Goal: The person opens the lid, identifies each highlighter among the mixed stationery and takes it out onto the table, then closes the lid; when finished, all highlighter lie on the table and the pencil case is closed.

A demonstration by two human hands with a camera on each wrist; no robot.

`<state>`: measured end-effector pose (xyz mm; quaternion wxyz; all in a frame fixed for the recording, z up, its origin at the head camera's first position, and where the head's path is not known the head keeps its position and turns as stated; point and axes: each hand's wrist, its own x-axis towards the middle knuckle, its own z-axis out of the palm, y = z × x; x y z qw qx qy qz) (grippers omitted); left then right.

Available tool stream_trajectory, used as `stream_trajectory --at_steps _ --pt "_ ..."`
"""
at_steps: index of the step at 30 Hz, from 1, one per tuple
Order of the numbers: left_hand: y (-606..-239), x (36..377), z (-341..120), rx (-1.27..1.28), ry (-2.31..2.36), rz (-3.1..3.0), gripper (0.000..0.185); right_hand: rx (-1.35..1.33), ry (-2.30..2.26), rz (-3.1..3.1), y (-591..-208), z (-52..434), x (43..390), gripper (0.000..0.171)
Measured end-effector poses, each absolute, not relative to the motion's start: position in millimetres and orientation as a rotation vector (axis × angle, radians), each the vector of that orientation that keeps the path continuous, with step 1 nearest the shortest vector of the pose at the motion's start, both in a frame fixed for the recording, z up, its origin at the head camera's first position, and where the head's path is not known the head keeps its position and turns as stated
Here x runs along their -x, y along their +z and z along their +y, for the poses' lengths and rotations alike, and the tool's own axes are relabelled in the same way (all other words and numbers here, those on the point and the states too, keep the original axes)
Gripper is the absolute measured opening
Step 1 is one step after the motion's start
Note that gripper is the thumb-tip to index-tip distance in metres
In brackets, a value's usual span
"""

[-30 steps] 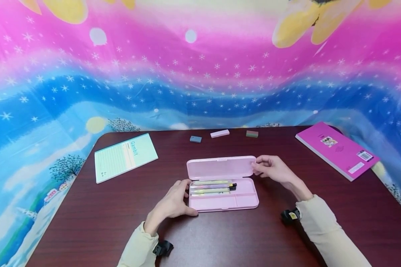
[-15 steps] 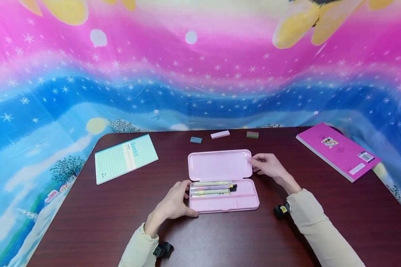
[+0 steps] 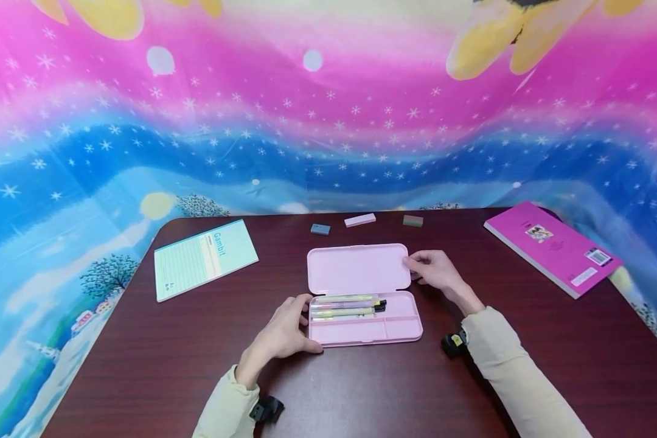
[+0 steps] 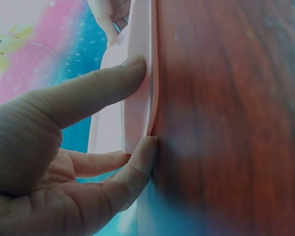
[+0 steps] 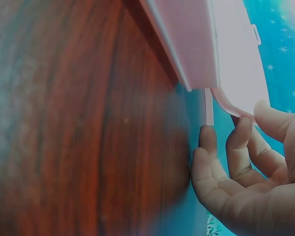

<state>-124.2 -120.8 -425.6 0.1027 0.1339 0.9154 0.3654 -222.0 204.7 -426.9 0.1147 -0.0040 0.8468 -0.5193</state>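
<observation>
A pink pencil case (image 3: 368, 331) lies open at the middle of the dark wooden table (image 3: 142, 365). Its lid (image 3: 356, 267) is folded back, almost flat. Several pens (image 3: 346, 306) lie in the rear tray of the base. My left hand (image 3: 301, 325) grips the left end of the base; in the left wrist view the thumb (image 4: 103, 86) presses the case's rim (image 4: 140, 88) and a finger curls under its corner. My right hand (image 3: 416, 267) pinches the right edge of the lid (image 5: 236, 64), thumb above and fingers (image 5: 238, 142) below.
A green notebook (image 3: 205, 255) lies at the left. A pink book (image 3: 553, 246) lies at the right rear. Three erasers sit along the back edge: blue-grey (image 3: 320, 229), pink (image 3: 359, 219), green-pink (image 3: 413, 220). A colourful cloth (image 3: 328, 121) hangs behind.
The lid has swung back from half raised to nearly flat, with my right hand following it back and down. My left hand has stayed on the base.
</observation>
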Motion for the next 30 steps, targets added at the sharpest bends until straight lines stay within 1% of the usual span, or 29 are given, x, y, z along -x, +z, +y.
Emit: stream_trajectory --at_steps 5,13,20,25,30 --pt "-426 126 -121 -0.387 1.12 2.669 0.092 0.023 -1.568 2.486 -425 209 217 0.038" --pt "-427 129 -128 -0.373 1.188 2.626 0.087 -0.013 -1.773 2.595 -406 204 199 0.034" --pt "-425 127 -126 -0.356 1.149 2.641 0.087 0.19 -1.795 2.516 -391 177 182 0.028" --pt "-424 127 -125 -0.346 1.157 2.63 0.087 0.328 -1.705 2.46 -400 160 174 0.026" --pt "-425 127 -125 -0.344 1.159 2.628 0.088 0.365 -1.55 2.478 -407 151 171 0.025"
